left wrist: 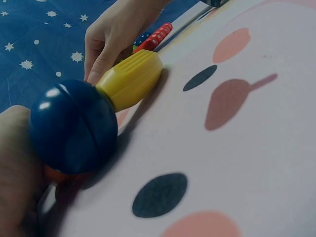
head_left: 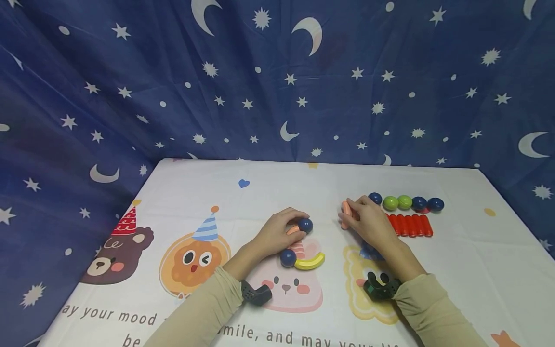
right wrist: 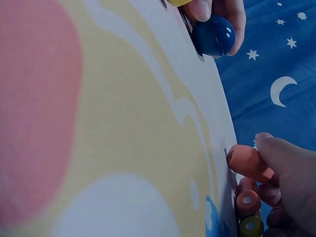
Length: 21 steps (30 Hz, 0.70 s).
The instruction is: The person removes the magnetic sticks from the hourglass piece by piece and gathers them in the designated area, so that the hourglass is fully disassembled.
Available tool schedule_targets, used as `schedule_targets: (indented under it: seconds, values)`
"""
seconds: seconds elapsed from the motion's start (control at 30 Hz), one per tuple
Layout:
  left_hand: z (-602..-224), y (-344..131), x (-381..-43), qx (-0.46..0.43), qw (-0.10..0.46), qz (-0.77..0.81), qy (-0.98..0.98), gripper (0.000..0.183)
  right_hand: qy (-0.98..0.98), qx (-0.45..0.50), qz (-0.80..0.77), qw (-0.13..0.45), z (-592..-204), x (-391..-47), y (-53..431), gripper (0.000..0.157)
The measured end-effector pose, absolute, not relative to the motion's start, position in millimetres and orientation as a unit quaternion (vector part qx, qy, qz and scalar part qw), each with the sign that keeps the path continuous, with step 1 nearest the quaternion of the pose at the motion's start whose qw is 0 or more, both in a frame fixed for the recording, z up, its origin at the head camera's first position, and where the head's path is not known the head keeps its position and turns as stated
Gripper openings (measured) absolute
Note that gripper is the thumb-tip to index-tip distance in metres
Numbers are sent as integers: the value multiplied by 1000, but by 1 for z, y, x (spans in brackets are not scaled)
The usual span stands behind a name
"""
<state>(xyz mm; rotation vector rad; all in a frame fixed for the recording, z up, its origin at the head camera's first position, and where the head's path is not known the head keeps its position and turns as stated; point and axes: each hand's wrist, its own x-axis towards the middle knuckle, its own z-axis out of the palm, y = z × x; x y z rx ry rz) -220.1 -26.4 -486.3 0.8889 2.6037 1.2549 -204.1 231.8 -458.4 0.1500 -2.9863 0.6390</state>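
Observation:
My left hand grips a dark blue ball between fingers and thumb, with an orange toy rod beside the ball inside the grip. Just below that hand, another blue ball touches a curved yellow rod; both loom large in the left wrist view. Over to the right, my right hand pinches an orange rod between thumb and fingers. In the right wrist view, another orange rod and a yellow-green one show their round ends below the pinched rod.
Beyond the right hand lies a row of blue and green balls. Several red rods sit side by side in front of it. The white tablecloth carries printed cartoon figures, and a blue star-patterned curtain hangs behind.

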Motion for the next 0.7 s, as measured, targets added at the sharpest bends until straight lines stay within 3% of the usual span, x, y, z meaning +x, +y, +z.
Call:
schedule_targets:
  seconds: [0.3,0.47,0.7]
  values:
    - [-488,-27,-220,290,57,411,863,42,-981,50,182,35,-459,-203,230,47]
    - [-488,-27,-219,290,60,409,863,42,-980,106,164,43,-449,-201,235,44]
    - [-487,-27,-219,294,56,407,863,41,-976,158,146,-1,-436,-196,241,53]
